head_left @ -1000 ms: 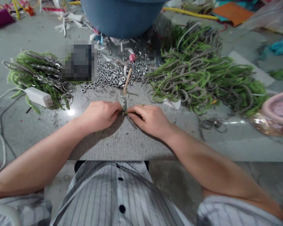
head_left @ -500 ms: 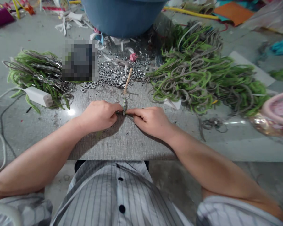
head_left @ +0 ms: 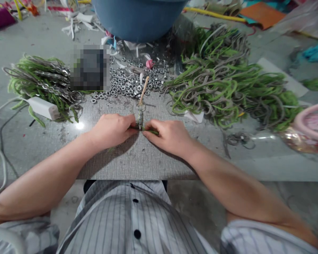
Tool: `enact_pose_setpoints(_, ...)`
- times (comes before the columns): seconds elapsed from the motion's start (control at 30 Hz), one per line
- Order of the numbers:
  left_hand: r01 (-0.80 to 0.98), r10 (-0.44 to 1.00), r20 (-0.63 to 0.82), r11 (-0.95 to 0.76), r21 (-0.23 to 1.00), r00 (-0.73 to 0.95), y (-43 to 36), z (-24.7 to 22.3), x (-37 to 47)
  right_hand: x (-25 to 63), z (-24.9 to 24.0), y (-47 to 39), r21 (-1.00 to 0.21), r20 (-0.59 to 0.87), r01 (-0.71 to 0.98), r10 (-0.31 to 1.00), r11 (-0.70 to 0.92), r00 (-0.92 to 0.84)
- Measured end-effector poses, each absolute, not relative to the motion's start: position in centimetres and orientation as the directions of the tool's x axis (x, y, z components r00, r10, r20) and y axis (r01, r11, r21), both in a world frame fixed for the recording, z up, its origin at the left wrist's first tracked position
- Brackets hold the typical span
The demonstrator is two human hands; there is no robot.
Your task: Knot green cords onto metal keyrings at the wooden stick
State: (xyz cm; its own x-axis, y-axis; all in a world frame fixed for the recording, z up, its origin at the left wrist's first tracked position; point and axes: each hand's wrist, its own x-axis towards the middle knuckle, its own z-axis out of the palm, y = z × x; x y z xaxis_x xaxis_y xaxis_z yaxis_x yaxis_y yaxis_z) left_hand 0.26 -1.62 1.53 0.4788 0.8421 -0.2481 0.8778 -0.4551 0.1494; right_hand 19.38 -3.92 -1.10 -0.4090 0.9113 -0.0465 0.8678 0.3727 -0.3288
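Observation:
Between my hands a small braided piece (head_left: pixel 140 118) of cord and metal nuts lies on the table, hanging from a ring (head_left: pixel 141 106) by a wooden stick (head_left: pixel 143 91). My left hand (head_left: pixel 113 129) pinches cord at the left side of the braid's lower end. On the right side, my right hand (head_left: pixel 169 135) has thumb and forefinger closed on a green cord (head_left: pixel 154 132). The fingertips of both hands are close together, and the cord in my left hand is mostly hidden.
Loose metal nuts (head_left: pixel 127 84) lie beyond my hands, below a blue tub (head_left: pixel 139 21). Green and grey cords (head_left: pixel 217 81) are heaped at right, finished-looking braids (head_left: pixel 42 79) at left, beside a white adapter (head_left: pixel 43 108) with a cable.
My right fingers have moved slightly down and curled, and a green cord now shows between them. My left hand has shifted a little, its fingertips closer to the braid.

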Motion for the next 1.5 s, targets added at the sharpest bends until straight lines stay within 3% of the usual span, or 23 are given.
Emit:
enact_pose_setpoints(0.3,0.808,0.746,-0.313,-0.558,0.188,0.588,-1.5,2.1,0.1,19.6,-0.9,-3.9,-0.329,-0.073,0.851,0.888,0.409,-0.455)
enact_pose_setpoints(0.6,0.743,0.641,-0.405,-0.646,0.175,0.652,-1.3,3.0,-0.1,19.5,-0.6,-3.8,-0.252,-0.086,0.828,0.841,0.500,-0.534)
enact_pose_setpoints(1.03,0.836,0.790,-0.278,-0.501,0.221,0.547,-1.3,2.1,-0.1,19.9,-0.8,-3.7,-0.343,-0.049,0.832,0.876,0.436,-0.479)
enact_pose_setpoints(1.5,0.818,0.767,-0.283,-0.536,0.209,0.576,-1.1,2.2,-0.3,20.2,-1.2,-3.6,-0.385,-0.019,0.804,0.867,0.453,-0.498)
